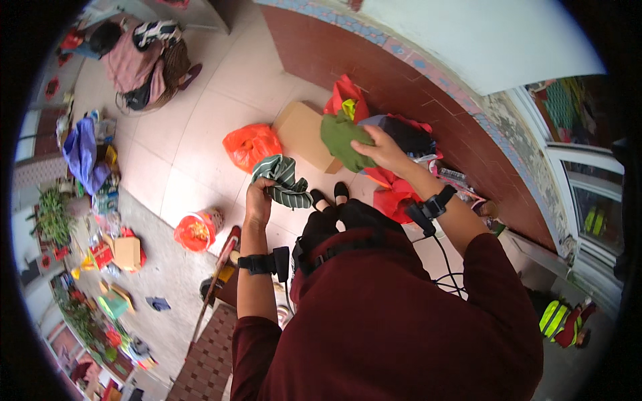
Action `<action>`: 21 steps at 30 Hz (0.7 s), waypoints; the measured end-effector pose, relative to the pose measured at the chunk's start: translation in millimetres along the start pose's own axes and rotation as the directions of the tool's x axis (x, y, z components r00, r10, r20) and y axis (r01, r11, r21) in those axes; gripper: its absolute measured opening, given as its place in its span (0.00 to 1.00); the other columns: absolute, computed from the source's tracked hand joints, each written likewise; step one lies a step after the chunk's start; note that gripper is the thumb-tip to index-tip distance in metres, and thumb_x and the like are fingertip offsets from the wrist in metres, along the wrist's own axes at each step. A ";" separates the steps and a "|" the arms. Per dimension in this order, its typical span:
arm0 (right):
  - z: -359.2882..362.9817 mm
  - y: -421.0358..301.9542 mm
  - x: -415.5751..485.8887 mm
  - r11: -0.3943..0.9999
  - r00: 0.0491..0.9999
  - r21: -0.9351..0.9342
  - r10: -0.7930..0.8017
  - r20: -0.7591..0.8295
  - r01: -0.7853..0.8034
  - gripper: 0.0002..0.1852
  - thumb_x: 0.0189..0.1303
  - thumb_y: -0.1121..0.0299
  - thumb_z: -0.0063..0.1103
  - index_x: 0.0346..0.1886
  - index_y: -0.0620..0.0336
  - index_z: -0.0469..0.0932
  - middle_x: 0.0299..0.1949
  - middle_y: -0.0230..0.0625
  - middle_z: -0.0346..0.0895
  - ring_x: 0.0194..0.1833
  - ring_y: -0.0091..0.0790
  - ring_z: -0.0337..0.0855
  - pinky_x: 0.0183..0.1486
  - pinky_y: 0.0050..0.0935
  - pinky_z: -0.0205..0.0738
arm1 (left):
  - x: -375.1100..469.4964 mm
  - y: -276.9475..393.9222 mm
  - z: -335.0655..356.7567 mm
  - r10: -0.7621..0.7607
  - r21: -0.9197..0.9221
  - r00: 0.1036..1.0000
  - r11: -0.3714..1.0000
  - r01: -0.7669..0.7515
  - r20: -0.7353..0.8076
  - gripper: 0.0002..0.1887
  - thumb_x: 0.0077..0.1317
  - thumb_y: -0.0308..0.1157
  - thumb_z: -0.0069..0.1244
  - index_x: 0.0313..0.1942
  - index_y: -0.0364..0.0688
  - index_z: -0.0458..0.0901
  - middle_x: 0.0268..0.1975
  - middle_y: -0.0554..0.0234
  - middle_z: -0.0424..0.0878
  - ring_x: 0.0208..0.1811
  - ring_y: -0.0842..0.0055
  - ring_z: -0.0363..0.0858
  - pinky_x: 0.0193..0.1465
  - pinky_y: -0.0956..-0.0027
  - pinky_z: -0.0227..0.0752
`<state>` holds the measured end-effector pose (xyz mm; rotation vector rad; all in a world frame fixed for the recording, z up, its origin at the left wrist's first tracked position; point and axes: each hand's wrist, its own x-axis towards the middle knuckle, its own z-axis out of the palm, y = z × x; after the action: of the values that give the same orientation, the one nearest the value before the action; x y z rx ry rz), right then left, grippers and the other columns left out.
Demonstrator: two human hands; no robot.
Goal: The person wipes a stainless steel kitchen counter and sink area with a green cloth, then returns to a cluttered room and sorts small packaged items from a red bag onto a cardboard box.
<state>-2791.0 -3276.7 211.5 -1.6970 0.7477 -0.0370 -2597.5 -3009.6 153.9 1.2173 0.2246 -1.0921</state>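
My left hand (259, 199) grips a dark green cloth with white stripes (283, 180), which hangs beside a red plastic bag (252, 145) on the tiled floor. To the right, a plain green cloth (345, 141) is pinched in my right hand (379, 150), its fingers partly behind the fabric. Below and between the hands lies a brown cardboard box (303, 133). Beyond the green cloth stands a red bag (346, 95) with something yellow in it. Dark fabric (409, 135) is heaped by the wall, right of my right hand.
A bucket lined with a red bag (194, 231) stands at left. A person in pink (133, 65) crouches at upper left; another in a yellow vest (559, 321) is at lower right. A low red-brown wall (451, 150) runs along the right. More red bags (393, 200) lie near my feet.
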 end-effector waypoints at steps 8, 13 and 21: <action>2.3 -15.3 8.5 0.886 0.878 -0.212 -0.449 -0.165 0.413 0.24 0.57 0.61 0.67 0.51 0.69 0.74 0.50 0.46 0.68 0.53 0.43 0.70 0.55 0.33 0.65 | 29.7 10.6 55.3 -0.063 0.221 0.997 0.974 0.053 0.039 0.10 0.63 0.29 0.48 0.43 0.34 0.78 0.40 0.63 0.81 0.44 0.74 0.78 0.52 0.71 0.69; 27.8 -41.5 -6.1 0.795 0.996 0.601 -0.079 -0.036 0.084 0.24 0.67 0.59 0.58 0.60 0.65 0.68 0.49 0.31 0.75 0.48 0.21 0.74 0.50 0.21 0.69 | 50.1 -0.6 63.7 -0.247 0.136 0.957 0.964 0.228 0.150 0.19 0.68 0.33 0.41 0.55 0.31 0.73 0.53 0.55 0.80 0.54 0.67 0.77 0.62 0.64 0.67; 130.1 -31.0 0.5 0.305 0.977 0.949 0.211 0.012 -0.077 0.24 0.70 0.63 0.52 0.66 0.61 0.65 0.59 0.30 0.71 0.58 0.24 0.71 0.62 0.28 0.67 | 57.9 -2.9 53.3 -0.400 0.155 0.812 0.916 0.370 0.425 0.30 0.73 0.55 0.34 0.67 0.46 0.61 0.66 0.60 0.66 0.66 0.66 0.67 0.69 0.58 0.63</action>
<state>-2723.2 -3161.9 202.5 -0.4366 0.7267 -0.3926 -2591.3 -3085.7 134.7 0.9579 0.0774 -1.7210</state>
